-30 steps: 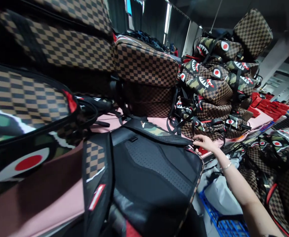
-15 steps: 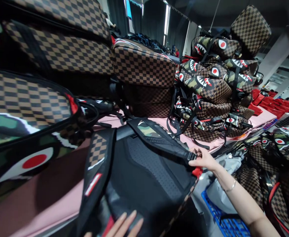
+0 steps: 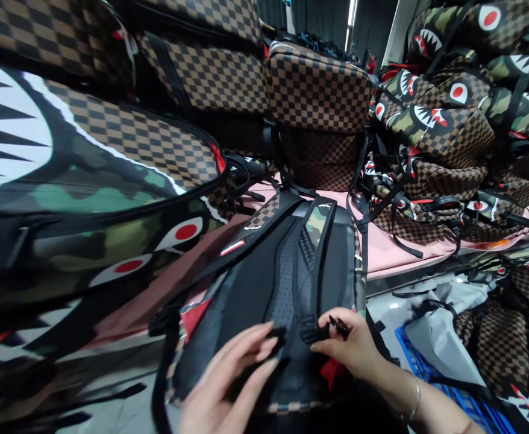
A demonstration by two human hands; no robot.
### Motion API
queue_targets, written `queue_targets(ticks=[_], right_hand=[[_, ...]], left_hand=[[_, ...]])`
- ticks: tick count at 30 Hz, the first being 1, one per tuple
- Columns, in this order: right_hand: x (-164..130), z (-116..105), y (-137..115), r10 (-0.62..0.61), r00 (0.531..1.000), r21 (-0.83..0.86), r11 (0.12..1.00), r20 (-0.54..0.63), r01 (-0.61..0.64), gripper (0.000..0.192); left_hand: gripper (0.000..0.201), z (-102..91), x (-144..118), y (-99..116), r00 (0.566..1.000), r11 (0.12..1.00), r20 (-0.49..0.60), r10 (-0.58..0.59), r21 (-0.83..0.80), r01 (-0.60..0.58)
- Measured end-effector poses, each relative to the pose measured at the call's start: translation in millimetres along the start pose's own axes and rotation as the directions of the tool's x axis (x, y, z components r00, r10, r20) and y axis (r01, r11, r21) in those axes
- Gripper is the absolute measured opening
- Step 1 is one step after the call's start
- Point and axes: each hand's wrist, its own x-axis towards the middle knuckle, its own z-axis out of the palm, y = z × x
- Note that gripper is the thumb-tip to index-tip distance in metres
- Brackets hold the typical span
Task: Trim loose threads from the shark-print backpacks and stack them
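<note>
A backpack [image 3: 246, 295] lies with its black padded back panel facing up, checked and camouflage trim along its edges. My right hand [image 3: 350, 346] is closed on the lower end of one shoulder strap [image 3: 321, 259], at its black buckle [image 3: 308, 330]. A small dark object [image 3: 339, 325] pokes out between those fingers; its kind is unclear. My left hand [image 3: 232, 374], slightly blurred, hovers over the lower back panel with thumb and fingers apart. Its fingertips are close to a dark strap piece that I cannot make out well. The other shoulder strap [image 3: 250, 238] runs along the left side.
Large checked shark-print bags [image 3: 124, 163] crowd the left. Checked bags [image 3: 321, 90] are stacked behind, and a pile of shark-face bags [image 3: 445, 138] stands at the back right. Pink covering [image 3: 393, 253] lies on the table. Beyond its right edge are a blue crate [image 3: 416, 355] and more bags [image 3: 499, 337].
The backpack now lies straighter and farther from me in view. My left hand has risen from the bottom edge toward the strap. My right hand has come inward, still gripping the strap.
</note>
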Motion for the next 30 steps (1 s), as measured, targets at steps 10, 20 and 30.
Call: queue_targets(ticks=[10,20,30], right_hand=[[-6.9,-7.8,3.4,-0.080,0.996,-0.016,0.997,-0.031,0.080,0.033],[-11.0,-7.8,-15.9,-0.137,0.984,-0.346,0.923,0.112,0.168,0.022],[0.6,-47.9,-62.7,-0.480,0.792,-0.765,0.319,0.378,0.559,0.023]], left_hand=[[0.018,52.1,26.4,24.8,0.999,1.000,0.046,-0.014,-0.024,0.015],[0.023,60.5,20.3,21.0,0.991,0.995,-0.127,0.045,0.093,-0.034],[0.024,68.2,20.2,20.9,0.990,0.999,-0.140,-0.031,0.023,0.035]])
